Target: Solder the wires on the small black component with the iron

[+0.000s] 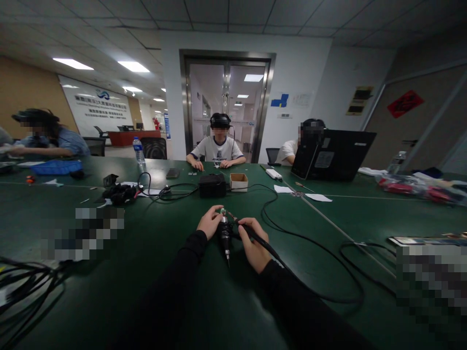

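My left hand (209,222) reaches in from the left, its thumb and fingers closed at the top of a dark tool with a silver collar and a thin pointed metal tip (225,236). The tip points back towards me. A small greenish-white piece (223,210) shows at the left fingertips. My right hand (256,245) is closed around a slim black corded handle (260,239), which looks like a soldering iron. Its thin front end angles up-left towards the small piece; whether they touch I cannot tell.
A black cable (314,236) loops across the right of the green table (164,301). Beyond my hands stand a black box (212,186) and an open cardboard box (239,182). Black gear (122,193) lies to the left. Several people sit around, one opposite, near a large laptop (333,154).
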Tool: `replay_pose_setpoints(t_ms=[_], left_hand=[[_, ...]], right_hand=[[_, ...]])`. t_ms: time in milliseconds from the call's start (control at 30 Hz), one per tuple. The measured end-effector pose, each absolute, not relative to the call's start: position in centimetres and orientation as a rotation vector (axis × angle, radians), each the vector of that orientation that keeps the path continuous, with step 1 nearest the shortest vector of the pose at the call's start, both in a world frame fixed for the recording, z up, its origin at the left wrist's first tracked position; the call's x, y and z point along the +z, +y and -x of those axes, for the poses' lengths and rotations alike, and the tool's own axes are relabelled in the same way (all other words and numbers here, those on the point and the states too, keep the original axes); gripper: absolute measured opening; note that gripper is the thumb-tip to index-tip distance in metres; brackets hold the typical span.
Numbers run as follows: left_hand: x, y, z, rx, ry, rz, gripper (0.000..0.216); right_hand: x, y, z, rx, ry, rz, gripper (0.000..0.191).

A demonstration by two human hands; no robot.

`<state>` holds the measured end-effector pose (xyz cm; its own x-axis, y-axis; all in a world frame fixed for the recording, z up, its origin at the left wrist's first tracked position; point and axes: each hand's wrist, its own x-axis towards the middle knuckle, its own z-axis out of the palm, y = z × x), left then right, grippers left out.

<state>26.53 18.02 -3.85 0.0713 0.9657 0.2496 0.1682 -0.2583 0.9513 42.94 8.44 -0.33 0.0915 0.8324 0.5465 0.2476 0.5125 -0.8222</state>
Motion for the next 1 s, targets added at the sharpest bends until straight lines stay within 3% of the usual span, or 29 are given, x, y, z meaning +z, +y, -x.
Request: replay_pose_setpoints(t_ms=[1000], left_hand=[[-4.23,17.95,-26.44,1.355,1.103,-1.564,0.031]], right_hand=[[-0.49,8.25,-42.78,0.512,-1.629,0.999,0.013]])
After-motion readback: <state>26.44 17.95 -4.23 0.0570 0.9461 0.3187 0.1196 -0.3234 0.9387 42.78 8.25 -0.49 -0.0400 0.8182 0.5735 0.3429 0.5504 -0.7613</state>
